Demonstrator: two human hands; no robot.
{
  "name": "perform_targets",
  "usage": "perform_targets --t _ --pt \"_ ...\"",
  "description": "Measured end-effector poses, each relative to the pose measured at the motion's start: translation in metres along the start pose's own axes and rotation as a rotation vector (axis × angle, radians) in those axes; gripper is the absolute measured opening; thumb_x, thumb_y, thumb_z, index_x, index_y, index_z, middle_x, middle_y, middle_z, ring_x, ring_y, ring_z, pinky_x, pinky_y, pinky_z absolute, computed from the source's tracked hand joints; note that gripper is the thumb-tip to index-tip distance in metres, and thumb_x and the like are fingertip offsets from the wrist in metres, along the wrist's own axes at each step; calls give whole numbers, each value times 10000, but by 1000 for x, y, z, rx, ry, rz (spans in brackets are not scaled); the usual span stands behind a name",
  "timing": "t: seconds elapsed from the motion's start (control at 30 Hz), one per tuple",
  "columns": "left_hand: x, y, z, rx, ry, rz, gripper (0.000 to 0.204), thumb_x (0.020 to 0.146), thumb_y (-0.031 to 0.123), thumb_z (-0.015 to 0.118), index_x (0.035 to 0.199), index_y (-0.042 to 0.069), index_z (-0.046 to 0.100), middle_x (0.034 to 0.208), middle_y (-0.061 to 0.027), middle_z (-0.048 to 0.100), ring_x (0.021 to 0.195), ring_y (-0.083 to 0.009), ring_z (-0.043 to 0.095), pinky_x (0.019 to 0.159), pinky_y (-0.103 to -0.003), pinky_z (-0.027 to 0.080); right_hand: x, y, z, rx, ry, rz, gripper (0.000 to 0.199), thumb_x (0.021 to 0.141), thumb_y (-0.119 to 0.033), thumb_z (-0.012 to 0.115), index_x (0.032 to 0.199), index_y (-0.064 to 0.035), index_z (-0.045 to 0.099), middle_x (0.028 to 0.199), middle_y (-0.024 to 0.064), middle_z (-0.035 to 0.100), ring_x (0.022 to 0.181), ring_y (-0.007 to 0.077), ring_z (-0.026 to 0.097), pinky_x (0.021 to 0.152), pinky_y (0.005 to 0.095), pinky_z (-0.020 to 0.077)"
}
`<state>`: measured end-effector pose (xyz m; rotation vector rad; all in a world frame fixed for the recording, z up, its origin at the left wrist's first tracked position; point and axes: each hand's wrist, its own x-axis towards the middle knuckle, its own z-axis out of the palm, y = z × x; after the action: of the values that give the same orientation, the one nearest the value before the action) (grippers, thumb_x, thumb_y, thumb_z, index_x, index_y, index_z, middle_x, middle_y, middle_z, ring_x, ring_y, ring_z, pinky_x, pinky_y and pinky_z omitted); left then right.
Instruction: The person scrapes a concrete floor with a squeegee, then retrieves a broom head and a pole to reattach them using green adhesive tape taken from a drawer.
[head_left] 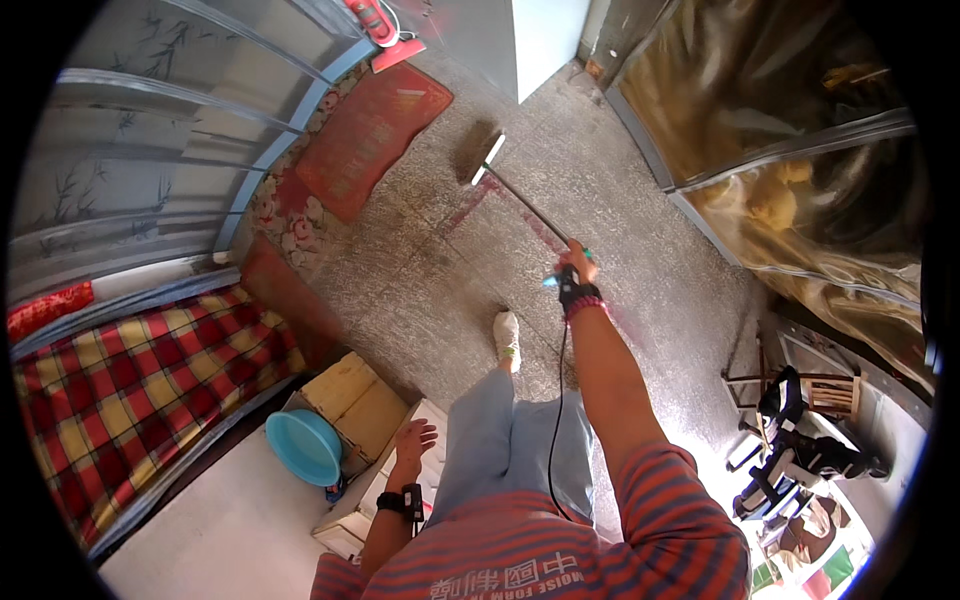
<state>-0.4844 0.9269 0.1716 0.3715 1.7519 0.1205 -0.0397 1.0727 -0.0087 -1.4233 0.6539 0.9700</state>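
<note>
My right hand point(581, 265) is wrapped round the handle of a mop point(530, 208) held out in front of me. The handle is thin and dark, with a green piece near my grip. At its far end a narrow white head point(488, 160) is at the floor, set crosswise. Close to my left side hangs my left hand point(416, 440), fingers apart and nothing in it. Black bands circle both wrists, and a cable runs down from the right one.
A red mat point(375, 140) lies front left, below a pink vacuum cleaner point(378, 30). To the left stand a cardboard box point(355, 395), a turquoise basin point(303, 447) and a checked cloth point(150, 385). Brown plastic sheeting point(770, 130) covers the right side. Chairs and clutter point(800, 430) stand lower right.
</note>
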Motion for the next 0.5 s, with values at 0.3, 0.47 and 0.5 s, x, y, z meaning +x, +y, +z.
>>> perform_targets --t 0.3,0.47,0.5 --pt "20 50 104 200 -317 3 277 948 248 482 1107 39 569 945 -97 657 783 -191 645 699 -302 519 -92 -41 -242 27 237 30 156 870 -188 621 1005 -112 608 549 -48 362 427 93 365 386 282 320" --pt "3 97 151 163 -302 80 212 904 261 574 949 54 593 844 -76 653 721 -163 631 616 -282 510 -132 -95 -235 51 94 30 313 887 -154 589 1198 -134 570 529 -65 314 398 67 306 369 231 267" --pt "2 99 154 178 -302 88 221 905 268 575 944 51 594 844 -77 654 724 -163 632 618 -282 511 -130 -95 -232 60 113 55 307 885 -145 589 1192 -139 573 527 -66 314 395 66 299 368 232 267"
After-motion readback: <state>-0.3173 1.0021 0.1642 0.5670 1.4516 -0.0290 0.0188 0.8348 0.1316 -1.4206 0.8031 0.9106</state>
